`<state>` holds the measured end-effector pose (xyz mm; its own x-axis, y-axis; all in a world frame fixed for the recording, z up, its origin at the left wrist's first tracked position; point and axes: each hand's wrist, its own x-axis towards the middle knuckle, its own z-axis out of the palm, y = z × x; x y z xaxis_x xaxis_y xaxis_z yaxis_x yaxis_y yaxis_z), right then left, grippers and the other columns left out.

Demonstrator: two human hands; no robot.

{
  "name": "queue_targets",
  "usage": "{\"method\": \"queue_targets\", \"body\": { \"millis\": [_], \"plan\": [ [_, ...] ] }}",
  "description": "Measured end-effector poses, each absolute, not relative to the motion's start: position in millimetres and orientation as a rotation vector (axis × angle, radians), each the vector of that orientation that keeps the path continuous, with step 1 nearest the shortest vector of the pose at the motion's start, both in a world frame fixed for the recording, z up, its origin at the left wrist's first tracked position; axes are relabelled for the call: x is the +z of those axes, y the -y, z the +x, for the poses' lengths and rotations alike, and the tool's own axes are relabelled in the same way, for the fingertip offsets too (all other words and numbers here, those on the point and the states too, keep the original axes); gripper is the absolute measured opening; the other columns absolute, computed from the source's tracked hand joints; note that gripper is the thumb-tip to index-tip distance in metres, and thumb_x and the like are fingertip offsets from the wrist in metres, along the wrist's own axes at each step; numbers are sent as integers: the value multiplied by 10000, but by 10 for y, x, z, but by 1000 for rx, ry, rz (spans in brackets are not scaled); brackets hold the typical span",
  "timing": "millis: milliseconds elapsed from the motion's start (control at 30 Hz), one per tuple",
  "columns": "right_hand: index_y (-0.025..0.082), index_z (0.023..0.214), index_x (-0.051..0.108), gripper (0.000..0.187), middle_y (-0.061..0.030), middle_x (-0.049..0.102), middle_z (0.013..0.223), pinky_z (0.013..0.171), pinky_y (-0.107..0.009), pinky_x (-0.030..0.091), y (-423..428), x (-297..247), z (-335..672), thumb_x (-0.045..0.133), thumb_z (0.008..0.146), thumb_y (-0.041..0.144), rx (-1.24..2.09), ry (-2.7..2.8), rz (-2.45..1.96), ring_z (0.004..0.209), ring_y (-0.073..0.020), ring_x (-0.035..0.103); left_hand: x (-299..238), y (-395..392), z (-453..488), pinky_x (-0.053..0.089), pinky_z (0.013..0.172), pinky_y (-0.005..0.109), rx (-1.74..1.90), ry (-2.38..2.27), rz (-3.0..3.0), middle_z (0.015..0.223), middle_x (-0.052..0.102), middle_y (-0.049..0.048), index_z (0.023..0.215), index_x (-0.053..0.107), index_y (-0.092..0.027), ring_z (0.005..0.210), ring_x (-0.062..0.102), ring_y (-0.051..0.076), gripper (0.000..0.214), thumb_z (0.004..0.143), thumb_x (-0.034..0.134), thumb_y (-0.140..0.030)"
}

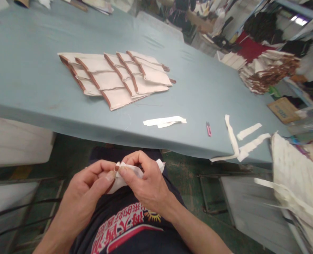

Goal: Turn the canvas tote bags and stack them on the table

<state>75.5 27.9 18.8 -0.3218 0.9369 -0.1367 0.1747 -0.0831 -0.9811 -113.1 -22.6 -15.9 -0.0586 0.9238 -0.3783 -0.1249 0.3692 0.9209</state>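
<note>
My left hand point(91, 183) and my right hand point(152, 183) meet above my lap, just in front of the table edge. Between them is a small white cloth piece point(115, 185) with a bit of brown at its upper edge. Thumb and fingers of each hand pinch it near that brown bit. Part of the cloth is hidden behind my right fingers. A white end with a small shiny tip point(162, 165) shows beyond my right hand; I cannot make out what it is.
Overlapping cream cloth pieces with brown edging point(114, 76) lie on the blue-green table point(34, 77). Nearer are white strips point(167, 121), a small pink tool like a cutter point(208, 129) and more strips point(233, 137). A brown-edged cloth pile point(270, 70) stands at the far right.
</note>
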Motion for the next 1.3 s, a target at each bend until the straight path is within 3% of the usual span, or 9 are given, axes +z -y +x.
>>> {"method": "queue_targets", "body": {
  "millis": [133,367,567,667,1000,1300],
  "plan": [
    [230,881,640,219,-17,737,923,757,-327,489,-335,207,781,749,950,407,1606,1481,-1223,824,-180,655,-185,227,-1143,454,540,204,997,-1398,840,702,721,-13,879,787,-226,603,583,147,405,930,836,-625],
    [227,864,627,225,8,706,890,704,-298,457,-376,236,785,740,979,384,1539,1569,-1191,776,-154,619,-186,194,-1144,431,543,208,1017,-1349,801,685,690,-24,931,782,-225,594,529,141,401,904,853,-619],
    [223,861,624,213,12,705,887,695,-285,447,-383,215,795,738,984,355,1511,1624,-1187,775,-148,614,-102,195,-1089,512,586,242,1011,-1417,846,737,757,14,910,799,-210,644,652,187,408,869,869,-610],
    [224,865,623,216,9,710,891,708,-283,460,-369,212,799,737,989,359,1502,1626,-1192,788,-152,622,-84,184,-1059,470,549,226,1031,-1461,865,688,732,8,868,811,-207,602,609,168,398,876,857,-602],
    [223,840,620,233,22,670,833,684,-288,421,-398,302,791,730,968,384,1594,1652,-1220,752,-149,572,18,107,-987,360,474,180,1082,-1368,597,532,601,-23,653,803,-191,507,428,101,438,607,1013,-573],
    [213,845,623,258,26,642,826,673,-283,407,-420,304,815,721,964,421,1738,1624,-1235,753,-143,545,8,103,-988,357,484,180,1060,-1354,565,536,575,-27,643,797,-191,521,417,101,450,591,1023,-577]
  ]
}}
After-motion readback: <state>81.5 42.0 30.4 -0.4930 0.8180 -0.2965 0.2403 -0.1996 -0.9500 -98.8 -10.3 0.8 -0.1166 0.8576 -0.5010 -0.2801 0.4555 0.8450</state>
